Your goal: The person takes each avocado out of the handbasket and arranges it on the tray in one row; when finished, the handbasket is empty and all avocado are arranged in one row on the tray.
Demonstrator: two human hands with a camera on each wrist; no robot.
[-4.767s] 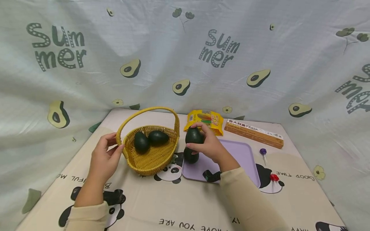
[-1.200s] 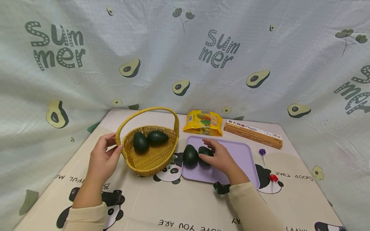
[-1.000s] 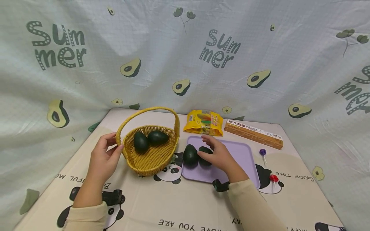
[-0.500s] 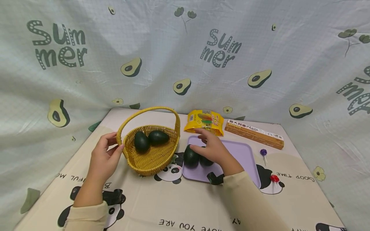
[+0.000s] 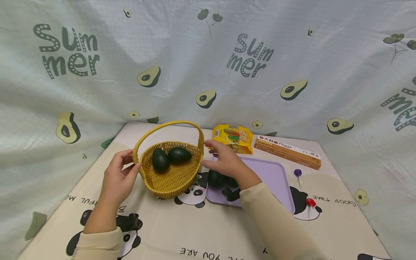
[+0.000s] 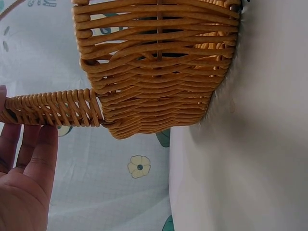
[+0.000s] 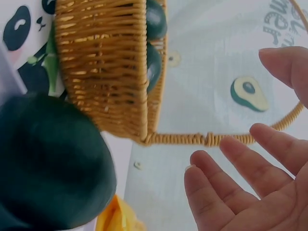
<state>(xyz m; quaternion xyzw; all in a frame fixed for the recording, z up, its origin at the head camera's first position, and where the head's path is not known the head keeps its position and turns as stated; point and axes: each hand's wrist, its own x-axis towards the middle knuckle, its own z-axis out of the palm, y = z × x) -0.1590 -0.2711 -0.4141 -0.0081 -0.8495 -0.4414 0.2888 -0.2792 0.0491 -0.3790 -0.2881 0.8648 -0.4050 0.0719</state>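
Note:
A yellow wicker basket (image 5: 173, 177) with a tall arched handle (image 5: 172, 123) stands on the table. Two dark green avocados (image 5: 160, 160) lie inside it. My left hand (image 5: 118, 177) pinches the left side of the handle between thumb and fingers; the left wrist view shows the fingers (image 6: 42, 154) against the handle's woven foot. My right hand (image 5: 225, 160) is at the handle's right side, its fingers (image 7: 207, 185) and thumb spread apart. Whether a fingertip touches the handle, I cannot tell. Below this hand, two more avocados (image 5: 215, 179) sit on a lilac tray (image 5: 269, 177), partly hidden.
Behind the tray lie a yellow snack bag (image 5: 232, 135) and a long pasta box (image 5: 287, 151). To the right are a purple lollipop (image 5: 298, 173) and a red lollipop (image 5: 310, 202). A printed cloth (image 5: 182, 54) hangs along the back of the table.
My right hand let go of an avocado on the tray, then moved left and up to the basket handle's right side. The left hand has kept its hold on the handle.

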